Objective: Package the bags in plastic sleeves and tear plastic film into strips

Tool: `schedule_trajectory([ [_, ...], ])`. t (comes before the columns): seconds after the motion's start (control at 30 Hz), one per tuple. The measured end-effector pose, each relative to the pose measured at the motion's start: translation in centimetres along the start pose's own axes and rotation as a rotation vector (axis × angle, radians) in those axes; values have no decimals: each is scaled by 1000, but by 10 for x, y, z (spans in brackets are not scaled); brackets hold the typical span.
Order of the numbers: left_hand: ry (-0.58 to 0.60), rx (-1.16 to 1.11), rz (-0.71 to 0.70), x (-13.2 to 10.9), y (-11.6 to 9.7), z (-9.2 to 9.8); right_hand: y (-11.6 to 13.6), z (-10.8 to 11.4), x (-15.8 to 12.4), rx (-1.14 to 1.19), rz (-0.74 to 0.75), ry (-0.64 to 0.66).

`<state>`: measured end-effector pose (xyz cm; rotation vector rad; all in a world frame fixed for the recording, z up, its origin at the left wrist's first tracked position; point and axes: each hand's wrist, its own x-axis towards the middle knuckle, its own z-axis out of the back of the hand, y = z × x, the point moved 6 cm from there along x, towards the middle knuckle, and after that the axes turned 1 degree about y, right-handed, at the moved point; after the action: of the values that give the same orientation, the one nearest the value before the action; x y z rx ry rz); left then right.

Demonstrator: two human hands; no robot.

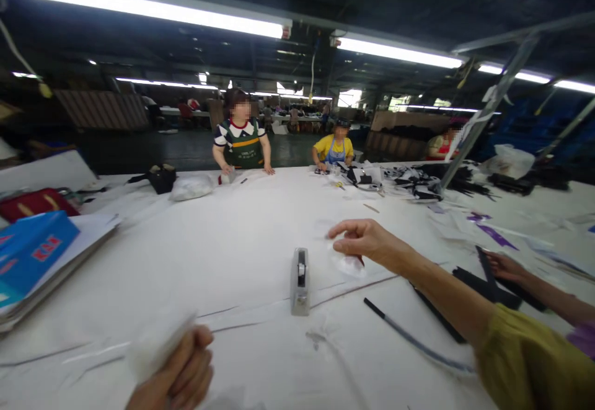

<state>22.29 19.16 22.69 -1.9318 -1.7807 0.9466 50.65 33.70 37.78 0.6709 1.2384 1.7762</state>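
Note:
My left hand [179,373], low in the view left of centre, is wrapped round a whitish, blurred packet [155,348]. Right of centre, my right hand [356,239] hangs over the white table [232,230], its fingers bent and apart, with nothing visible between them. Beneath it lies a small clear plastic piece [351,266], smeared by motion. Between my hands stands a grey tape dispenser [300,283], nearer to my right hand. A dark-tipped grey tube or strap [413,338] lies below my right forearm.
A blue box [39,252] rests on stacked papers [88,245] at the left. At the right, another person's hand [506,268] holds a black strip. Two people [242,137] [335,146] are across the table, near black and white scraps [409,180]. A metal post [488,112] rises at the right.

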Motion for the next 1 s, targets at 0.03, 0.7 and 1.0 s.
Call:
schedule_trajectory([
  [0.03,13,2,-5,-5,-2,-2,10,-19,-7,-21,-11,46],
  [0.7,218,-34,-62,-67,-52,-14,100,-264,-88,633,-302,559],
  [1.0,154,80,-134,-91,-73,-3,113,-311,-63,414,-192,281],
])
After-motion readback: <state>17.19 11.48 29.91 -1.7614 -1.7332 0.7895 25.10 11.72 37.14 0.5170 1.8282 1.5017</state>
